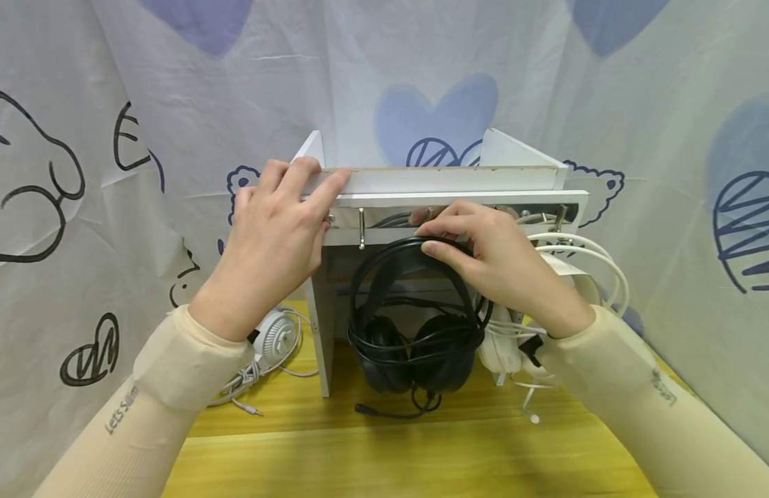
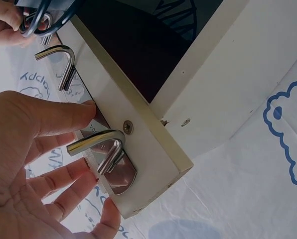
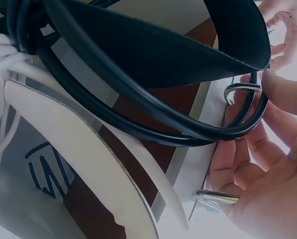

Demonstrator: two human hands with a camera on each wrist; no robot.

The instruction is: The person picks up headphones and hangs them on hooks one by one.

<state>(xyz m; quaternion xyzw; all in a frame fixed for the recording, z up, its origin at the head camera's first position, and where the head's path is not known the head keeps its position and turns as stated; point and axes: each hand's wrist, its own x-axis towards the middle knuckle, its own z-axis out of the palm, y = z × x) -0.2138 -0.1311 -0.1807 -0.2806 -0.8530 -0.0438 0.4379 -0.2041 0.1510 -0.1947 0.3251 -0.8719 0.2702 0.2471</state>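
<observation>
A black headset (image 1: 443,356) with a boom microphone hangs upright beneath the front rail of a white shelf (image 1: 447,181). My right hand (image 1: 493,256) holds the top of its headband between thumb and fingers. In the right wrist view, the thin double band (image 3: 188,132) passes around a metal hook (image 3: 240,87). My left hand (image 1: 269,228) grips the shelf's front left corner, fingers over the top and thumb on the front. The left wrist view shows that thumb beside a mirror-like strip bearing silver hooks (image 2: 93,142).
On the right, a white headset (image 1: 499,349) hangs by its pale band with loose cables. Left of the shelf, another white headset (image 1: 275,339) lies on the yellow wood tabletop (image 1: 384,456) with its cord. Patterned cloth (image 1: 353,76) encloses the back and sides.
</observation>
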